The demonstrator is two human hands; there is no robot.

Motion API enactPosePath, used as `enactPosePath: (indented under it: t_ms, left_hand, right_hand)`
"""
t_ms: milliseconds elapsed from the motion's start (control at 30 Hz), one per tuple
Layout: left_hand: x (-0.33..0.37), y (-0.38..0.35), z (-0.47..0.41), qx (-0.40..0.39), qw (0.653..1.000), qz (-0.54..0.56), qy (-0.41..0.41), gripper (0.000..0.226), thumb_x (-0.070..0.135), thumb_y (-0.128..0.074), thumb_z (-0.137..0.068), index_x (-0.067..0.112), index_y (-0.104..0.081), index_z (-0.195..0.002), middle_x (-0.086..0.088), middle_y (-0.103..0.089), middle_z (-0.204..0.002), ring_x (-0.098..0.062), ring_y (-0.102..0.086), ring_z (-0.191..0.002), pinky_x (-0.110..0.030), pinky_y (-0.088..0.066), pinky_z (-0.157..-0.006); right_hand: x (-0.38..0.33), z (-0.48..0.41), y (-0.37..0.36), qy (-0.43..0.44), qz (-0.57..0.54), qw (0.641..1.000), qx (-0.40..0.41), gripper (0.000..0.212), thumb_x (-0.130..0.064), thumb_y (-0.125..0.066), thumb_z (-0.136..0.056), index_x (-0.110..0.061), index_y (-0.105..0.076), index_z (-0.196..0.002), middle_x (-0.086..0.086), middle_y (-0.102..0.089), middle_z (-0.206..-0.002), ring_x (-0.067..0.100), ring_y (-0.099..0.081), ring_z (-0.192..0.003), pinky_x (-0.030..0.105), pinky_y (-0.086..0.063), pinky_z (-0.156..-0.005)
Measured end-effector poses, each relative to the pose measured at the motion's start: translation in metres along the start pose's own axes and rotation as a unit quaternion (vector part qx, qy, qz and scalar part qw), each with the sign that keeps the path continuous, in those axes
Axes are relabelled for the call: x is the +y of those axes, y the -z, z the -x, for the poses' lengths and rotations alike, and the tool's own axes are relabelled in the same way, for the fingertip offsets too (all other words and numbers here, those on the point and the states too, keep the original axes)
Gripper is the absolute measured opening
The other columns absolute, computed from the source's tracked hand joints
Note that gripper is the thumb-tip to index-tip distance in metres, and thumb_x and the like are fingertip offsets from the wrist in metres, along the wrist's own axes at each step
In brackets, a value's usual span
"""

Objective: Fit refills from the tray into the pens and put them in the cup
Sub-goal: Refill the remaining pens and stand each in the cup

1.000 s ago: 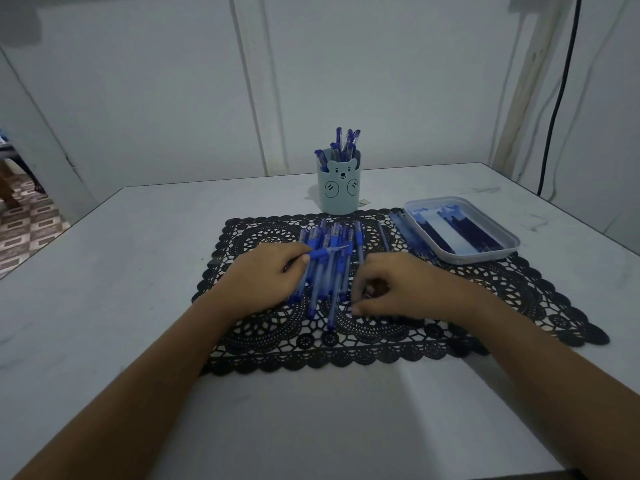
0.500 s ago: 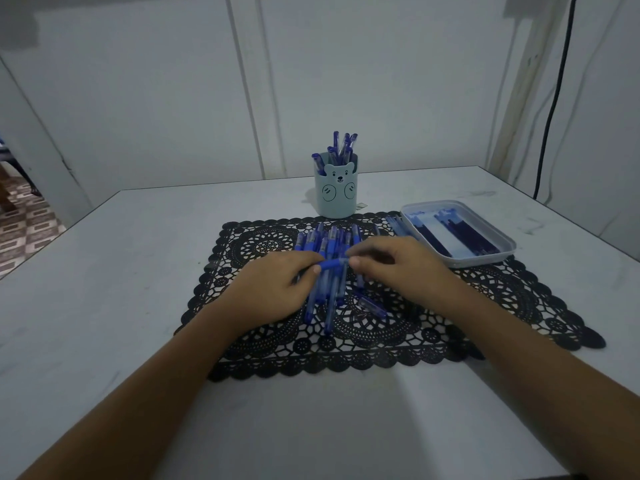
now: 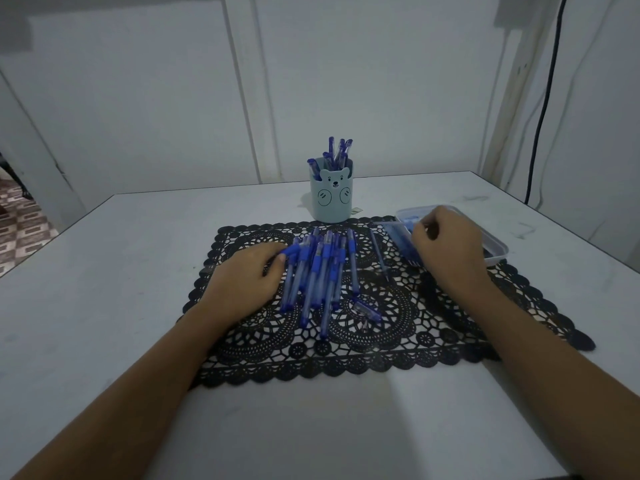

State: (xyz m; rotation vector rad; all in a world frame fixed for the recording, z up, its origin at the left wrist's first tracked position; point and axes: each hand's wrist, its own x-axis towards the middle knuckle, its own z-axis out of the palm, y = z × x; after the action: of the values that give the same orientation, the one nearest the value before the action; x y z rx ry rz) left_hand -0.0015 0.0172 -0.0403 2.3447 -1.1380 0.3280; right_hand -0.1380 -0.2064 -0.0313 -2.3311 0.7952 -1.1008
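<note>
A pile of blue pens [image 3: 322, 271] lies mid-mat. My left hand [image 3: 247, 284] rests at the pile's left side and grips one blue pen barrel [image 3: 292, 251], whose end pokes out past the fingers. My right hand [image 3: 446, 245] is over the near end of the white tray [image 3: 498, 252] at the right, with its fingertips pinching a thin refill [image 3: 394, 223] that sticks out to the left. Most of the tray's contents are hidden by that hand. The pale blue bear cup [image 3: 332, 200] stands behind the mat with several pens in it.
A black lace mat [image 3: 381, 344] covers the middle of the white table. One loose refill [image 3: 379, 254] and a short blue pen part [image 3: 367, 310] lie on it right of the pile. A black cable hangs on the wall at the far right.
My right hand left the pen held by my left hand and moved right to the tray. A short pen part now lies on the mat. My left hand stayed put.
</note>
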Motion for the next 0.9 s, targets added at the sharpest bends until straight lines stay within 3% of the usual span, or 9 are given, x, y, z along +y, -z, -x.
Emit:
enactPosePath:
  t_ms: [133,300,400,533,700,900]
  left_hand:
    - [0.001,-0.004,0.001,-0.006,1.000,0.006,-0.018,0.028,0.027,-0.039,-0.096,0.022,-0.057,-0.115,0.012,-0.056,-0.086,-0.001,-0.047,-0.069,-0.017,-0.032,-0.057]
    - [0.001,-0.007,0.000,-0.007,1.000,0.011,-0.018,0.027,0.027,-0.039,-0.096,0.025,-0.057,-0.115,0.013,-0.056,-0.085,-0.001,-0.048,-0.071,-0.016,-0.033,-0.058]
    - [0.001,-0.008,0.001,-0.004,1.000,0.011,-0.022,0.027,0.026,-0.039,-0.096,0.023,-0.057,-0.115,0.011,-0.058,-0.088,-0.006,-0.051,-0.075,-0.021,-0.038,-0.061]
    - [0.002,-0.009,0.001,-0.002,1.000,0.014,-0.022,0.027,0.025,-0.040,-0.096,0.022,-0.057,-0.116,0.011,-0.058,-0.087,-0.005,-0.050,-0.073,-0.021,-0.038,-0.061]
    - [0.003,-0.009,0.001,-0.006,1.000,0.019,-0.024,0.026,0.025,-0.040,-0.096,0.022,-0.058,-0.115,0.012,-0.056,-0.085,-0.004,-0.049,-0.072,-0.025,-0.038,-0.063]
    - [0.003,-0.010,0.001,-0.004,1.000,0.016,-0.020,0.027,0.026,-0.040,-0.095,0.021,-0.057,-0.116,0.013,-0.053,-0.083,-0.006,-0.049,-0.074,-0.026,-0.037,-0.064]
  right_hand:
    - [0.005,0.006,-0.013,0.069,0.162,0.983,-0.061,0.018,-0.022,-0.048,-0.090,-0.007,-0.057,-0.090,0.007,-0.054,-0.086,0.025,-0.054,-0.080,0.035,-0.041,-0.071]
    - [0.003,0.010,-0.011,0.079,0.273,0.946,-0.159,0.031,-0.041,-0.049,-0.089,-0.016,-0.058,-0.105,0.006,-0.052,-0.109,0.025,-0.050,-0.105,0.041,-0.039,-0.089]
    - [0.001,0.010,-0.010,0.069,0.279,0.941,-0.178,0.035,-0.047,-0.047,-0.089,-0.018,-0.059,-0.104,0.006,-0.051,-0.110,0.024,-0.048,-0.108,0.042,-0.037,-0.091]
    - [-0.001,0.007,-0.008,0.088,0.227,0.960,-0.136,0.035,-0.042,-0.040,-0.092,-0.020,-0.059,-0.112,0.004,-0.055,-0.110,0.022,-0.049,-0.107,0.041,-0.036,-0.091]
    - [0.000,0.011,-0.015,0.192,0.248,0.918,-0.244,0.038,-0.051,-0.033,-0.093,-0.039,-0.052,-0.124,-0.009,-0.046,-0.129,0.018,-0.035,-0.121,0.044,-0.027,-0.097]
    - [0.007,0.005,-0.015,0.156,0.292,0.917,-0.224,0.039,-0.047,-0.033,-0.095,-0.032,-0.059,-0.118,-0.004,-0.044,-0.130,0.021,-0.033,-0.121,0.044,-0.027,-0.097]
